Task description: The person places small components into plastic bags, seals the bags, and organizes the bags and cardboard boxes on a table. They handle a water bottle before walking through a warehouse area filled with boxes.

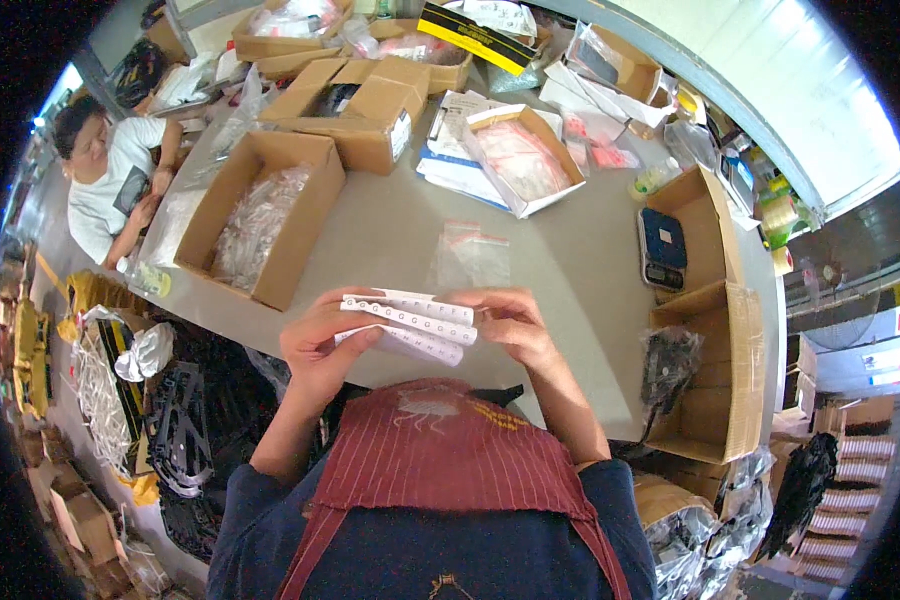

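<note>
Between my two hands, above the near edge of the table, is a stack of white label sheets (410, 322) with rows of small printed letters. The sheets are fanned or folded into several layers; which of the two I cannot tell. My left hand (315, 345) grips their left end, its thumb on the near side. At the right end the fingers of my right hand (510, 322) are closed on the edge, partly curled out of sight. Just beyond the sheets, clear plastic zip bags (475, 255) lie flat on the grey table (380, 225).
An open carton (315, 205) of clear plastic bags stands left, with another carton (400, 110) behind it. Farther back is a white box (530, 205) of bags. To the right are a digital scale (662, 240) and open cartons (715, 370). A person (115, 170) sits at the left.
</note>
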